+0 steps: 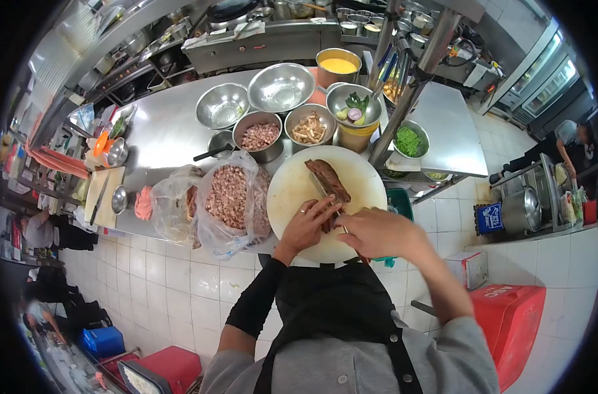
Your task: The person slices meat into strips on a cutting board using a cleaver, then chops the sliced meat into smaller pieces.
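Note:
A long brown piece of cooked meat [330, 178] lies on the round white cutting board [286, 180]. Along its left side runs the blade of a knife [319, 184]. My right hand [378, 231], slightly blurred, is closed around the knife's handle, which it mostly hides. My left hand [303, 226], with a ring on one finger, presses its bent fingers on the near part of the meat, close against the blade. Part of the meat is hidden under both hands.
Left of the board is a plastic bag of chopped meat [228, 197]. Behind stand a pot of diced meat [259, 136], a pot of pale strips [309, 128] and a bowl with greens [355, 108]. A metal post [411, 92] rises at the right. Other people are at both sides.

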Motion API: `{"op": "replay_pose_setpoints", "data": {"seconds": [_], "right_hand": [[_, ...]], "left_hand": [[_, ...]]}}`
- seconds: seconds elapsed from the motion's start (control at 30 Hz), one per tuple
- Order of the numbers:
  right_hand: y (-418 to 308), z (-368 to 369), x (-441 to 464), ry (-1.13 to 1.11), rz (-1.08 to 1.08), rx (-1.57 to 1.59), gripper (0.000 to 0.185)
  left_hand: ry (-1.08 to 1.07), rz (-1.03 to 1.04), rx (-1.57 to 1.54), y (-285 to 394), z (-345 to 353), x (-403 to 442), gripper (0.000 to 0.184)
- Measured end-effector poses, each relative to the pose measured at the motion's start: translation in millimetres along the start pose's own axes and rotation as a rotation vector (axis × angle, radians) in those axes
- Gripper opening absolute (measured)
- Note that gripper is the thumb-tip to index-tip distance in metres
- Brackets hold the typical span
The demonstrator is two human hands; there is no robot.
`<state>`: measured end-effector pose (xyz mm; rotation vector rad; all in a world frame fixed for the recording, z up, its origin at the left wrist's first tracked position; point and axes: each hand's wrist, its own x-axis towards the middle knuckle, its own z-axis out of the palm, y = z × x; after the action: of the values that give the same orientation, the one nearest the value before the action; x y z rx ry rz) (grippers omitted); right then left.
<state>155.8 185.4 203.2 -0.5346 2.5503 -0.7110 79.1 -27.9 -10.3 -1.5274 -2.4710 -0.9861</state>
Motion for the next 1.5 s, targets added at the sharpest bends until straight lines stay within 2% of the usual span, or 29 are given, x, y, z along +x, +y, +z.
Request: {"op": "replay_pose_setpoints", "data": {"seconds": [0.1, 0.2, 0.37, 0.47, 0.57, 0.67, 0.8, 1.0, 1.1, 1.3, 1.5], "right_hand": [[30.1, 75.5, -15.1, 0.298, 0.25, -0.003, 0.032], [44.7, 128.4, -18.8, 0.285, 0.397, 0.123, 0.033], [65.9, 183.7, 8.3, 0.499, 0.482, 0.227, 0.031], [59.5, 173.8, 15.6, 0.532, 0.539, 0.238, 0.028], [63.9, 166.3, 19.2, 0.505, 0.562, 0.231, 0.027], [73.8, 167.1, 20.9, 0.513, 0.497, 0.234, 0.028], [78.5, 165.3, 27.1, 0.621, 0.283, 0.177, 0.029], [68.7, 159.7, 42.3, 0.563, 0.517, -0.014, 0.037], [65.6, 151.3, 38.4, 0.555, 0.513, -0.091, 0.042], [67.1, 153.4, 26.3, 0.475, 0.533, -0.087, 0.041], [47.7, 128.8, 11.7, 0.415, 0.539, -0.107, 0.04]], "left_hand": [[0.0, 0.006, 0.026, 1.1, -3.7, 1.7, 0.08], [0.002, 0.01, 0.013, 2.4, -3.9, 4.9, 0.085], [0.017, 0.017, -0.02, 3.5, -3.8, 6.5, 0.082], [0.097, -0.053, -0.162, 2.0, 0.0, 1.5, 0.074], [0.164, -0.063, -0.297, -12.2, 13.6, -5.6, 0.053], [-0.056, 0.023, -0.117, -6.8, -7.4, 3.3, 0.041], [-0.12, 0.02, -0.166, -19.3, -5.3, -4.1, 0.047], [-0.115, -0.009, -0.112, -11.4, -16.5, -13.4, 0.058], [-0.06, -0.001, -0.132, -15.7, -10.6, -21.8, 0.062], [-0.149, 0.063, -0.049, -14.5, -6.6, -18.7, 0.058], [-0.13, 0.078, -0.164, -9.5, -12.4, -10.2, 0.051]]}}
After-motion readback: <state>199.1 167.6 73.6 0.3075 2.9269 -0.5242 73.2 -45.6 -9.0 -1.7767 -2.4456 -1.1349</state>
